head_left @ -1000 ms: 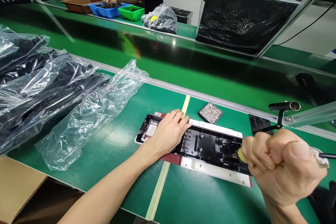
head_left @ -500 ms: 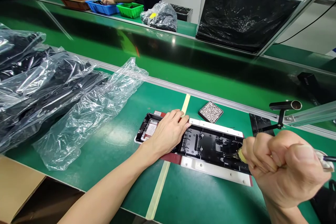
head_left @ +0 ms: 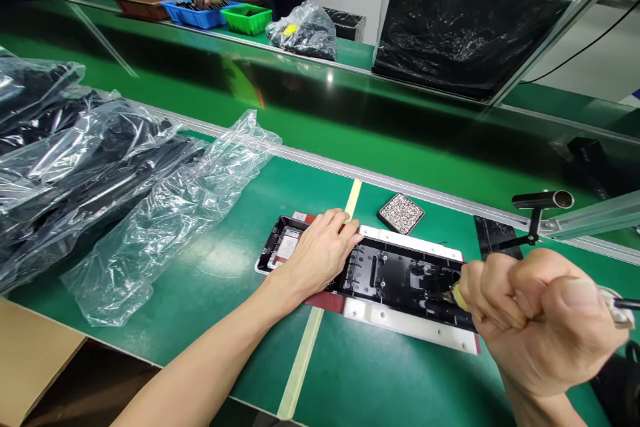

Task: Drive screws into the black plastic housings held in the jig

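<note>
The black housing (head_left: 390, 273) lies on the bench (head_left: 400, 380) between white strips (head_left: 415, 325), set in from the far edge. My left hand (head_left: 325, 247) lies across it, flat and ungripping, fingers nearly straight. My right hand (head_left: 540, 320) is curled tightly round a yellow-ended tool (head_left: 459, 297) at the housing's right end. Toward the bench's far edge sits a tray of small metallic pieces (head_left: 401, 213).

The housing (head_left: 393, 278) looks like glossy plastic, the bag (head_left: 175, 223) crinkled shiny film, the rail (head_left: 320, 161) smooth metal.
</note>
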`<state>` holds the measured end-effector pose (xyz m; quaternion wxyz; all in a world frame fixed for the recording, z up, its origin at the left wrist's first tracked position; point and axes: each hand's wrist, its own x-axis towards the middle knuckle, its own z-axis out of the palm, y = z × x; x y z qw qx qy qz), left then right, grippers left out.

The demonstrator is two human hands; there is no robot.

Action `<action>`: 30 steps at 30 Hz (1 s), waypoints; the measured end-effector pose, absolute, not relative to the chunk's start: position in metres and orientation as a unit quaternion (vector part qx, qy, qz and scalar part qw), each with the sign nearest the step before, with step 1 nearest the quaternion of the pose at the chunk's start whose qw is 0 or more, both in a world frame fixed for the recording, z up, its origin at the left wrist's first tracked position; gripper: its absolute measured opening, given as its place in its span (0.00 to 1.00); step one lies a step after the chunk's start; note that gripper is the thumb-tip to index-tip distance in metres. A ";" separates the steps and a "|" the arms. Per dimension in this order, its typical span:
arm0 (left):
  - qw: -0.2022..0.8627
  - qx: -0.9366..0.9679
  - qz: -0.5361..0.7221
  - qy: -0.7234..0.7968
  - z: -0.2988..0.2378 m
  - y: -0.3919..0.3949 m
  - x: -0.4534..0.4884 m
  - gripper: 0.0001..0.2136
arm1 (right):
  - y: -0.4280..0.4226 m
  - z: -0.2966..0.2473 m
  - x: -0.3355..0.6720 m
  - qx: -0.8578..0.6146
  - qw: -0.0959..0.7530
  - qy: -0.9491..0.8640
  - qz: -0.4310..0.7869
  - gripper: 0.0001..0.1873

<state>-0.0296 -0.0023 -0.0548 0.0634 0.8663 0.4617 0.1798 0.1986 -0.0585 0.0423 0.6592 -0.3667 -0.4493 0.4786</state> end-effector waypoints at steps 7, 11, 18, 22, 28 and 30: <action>0.065 0.867 0.173 0.463 -0.053 -0.003 -0.030 0.17 | -0.058 0.044 0.196 -0.367 0.659 -0.456 0.474 0.27; 0.027 0.866 0.216 0.449 -0.058 -0.002 -0.031 0.15 | -0.058 0.044 0.196 -0.373 0.653 -0.461 0.471 0.27; -0.044 0.849 0.298 0.434 -0.050 -0.004 -0.034 0.07 | -0.061 0.043 0.197 -0.378 0.663 -0.448 0.465 0.26; -0.058 0.866 0.294 0.401 -0.050 -0.005 -0.036 0.13 | -0.062 0.042 0.197 -0.379 0.667 -0.439 0.468 0.26; -0.024 0.899 0.281 0.334 -0.056 -0.005 -0.035 0.17 | -0.058 0.043 0.195 -0.372 0.660 -0.457 0.466 0.28; -0.017 0.903 0.277 0.329 -0.056 -0.005 -0.035 0.17 | -0.058 0.043 0.195 -0.372 0.663 -0.454 0.466 0.28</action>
